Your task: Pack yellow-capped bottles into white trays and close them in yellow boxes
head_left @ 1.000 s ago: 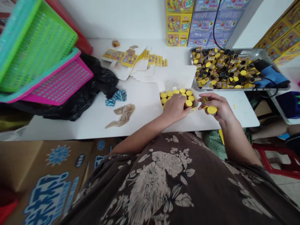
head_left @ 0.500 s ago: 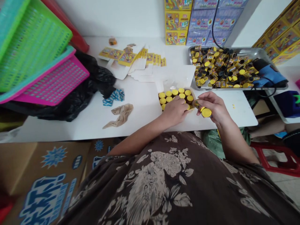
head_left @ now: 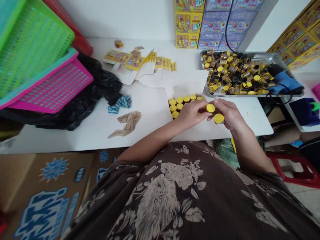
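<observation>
A small yellow-capped container [head_left: 210,108] is pinched by my left hand [head_left: 191,114], whose fingers meet those of my right hand [head_left: 229,114]. My right hand is closed around another yellow-capped container [head_left: 218,118], just below the first, and its fingertips also touch the first one. Behind my left hand stands an open carton [head_left: 189,90] with its white lid flap up. Rows of upright yellow-capped containers [head_left: 179,106] fill the part of it that shows; my hand and forearm hide the rest.
A metal tray [head_left: 275,57] of loose containers and a blue heat gun [head_left: 283,80] sits at the back right. Flattened cartons [head_left: 150,78], a beige cloth piece [head_left: 128,123] and a pink basket [head_left: 57,83] are leftward. Stacked boxes [head_left: 187,23] line the wall.
My left hand has risen out of the carton and moved right to meet my right hand. It now grips one of the containers that were in my right hand.
</observation>
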Available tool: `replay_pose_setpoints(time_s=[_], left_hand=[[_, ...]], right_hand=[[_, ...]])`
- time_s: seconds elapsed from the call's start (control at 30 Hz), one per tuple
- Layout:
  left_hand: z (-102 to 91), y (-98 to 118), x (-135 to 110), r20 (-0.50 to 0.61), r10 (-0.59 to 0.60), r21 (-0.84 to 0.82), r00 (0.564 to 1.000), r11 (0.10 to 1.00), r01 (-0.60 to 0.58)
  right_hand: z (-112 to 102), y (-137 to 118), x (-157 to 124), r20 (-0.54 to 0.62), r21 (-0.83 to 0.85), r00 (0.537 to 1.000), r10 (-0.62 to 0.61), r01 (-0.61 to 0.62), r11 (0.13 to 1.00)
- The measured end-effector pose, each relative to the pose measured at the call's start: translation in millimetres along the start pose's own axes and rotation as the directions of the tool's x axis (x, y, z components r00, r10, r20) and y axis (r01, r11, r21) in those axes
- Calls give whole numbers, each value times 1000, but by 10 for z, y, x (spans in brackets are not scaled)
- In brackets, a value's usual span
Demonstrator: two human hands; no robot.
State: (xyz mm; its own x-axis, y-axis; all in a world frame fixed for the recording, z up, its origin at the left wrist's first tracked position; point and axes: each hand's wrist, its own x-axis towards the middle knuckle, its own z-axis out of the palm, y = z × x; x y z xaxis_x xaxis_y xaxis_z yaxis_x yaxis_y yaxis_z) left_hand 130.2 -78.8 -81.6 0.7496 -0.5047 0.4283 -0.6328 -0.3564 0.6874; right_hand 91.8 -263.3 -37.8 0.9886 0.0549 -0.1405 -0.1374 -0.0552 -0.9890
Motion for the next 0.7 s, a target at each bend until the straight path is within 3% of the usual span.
replay_pose_setpoints(time_s=[0.1,0.23,0.33,0.4,0.47,0.7], left_hand=[[6,-25,58,-2,-62,-115,998,992,61],[3,7,74,-3,-59,-40,998,997,58],[19,10,86,-9,-32,99,999,994,33],[30,-10,94,-4,-28,212,1000,977,29],[35,-33,94,18,-32,297,999,955,25],[20,-35,78,66,-46,435,997,900,13]], right_hand=[[-41,26,-11,4,-14,1000,18,-17,1000],[-46,121,-13,-21,-106,996,-92,89,990],[-53,187,7,-161,-276,947,-277,226,934],[-81,213,29,-262,-317,903,-341,253,914],[-123,224,53,-299,-242,909,-291,223,944],[-244,343,104,-248,94,969,-19,44,995]])
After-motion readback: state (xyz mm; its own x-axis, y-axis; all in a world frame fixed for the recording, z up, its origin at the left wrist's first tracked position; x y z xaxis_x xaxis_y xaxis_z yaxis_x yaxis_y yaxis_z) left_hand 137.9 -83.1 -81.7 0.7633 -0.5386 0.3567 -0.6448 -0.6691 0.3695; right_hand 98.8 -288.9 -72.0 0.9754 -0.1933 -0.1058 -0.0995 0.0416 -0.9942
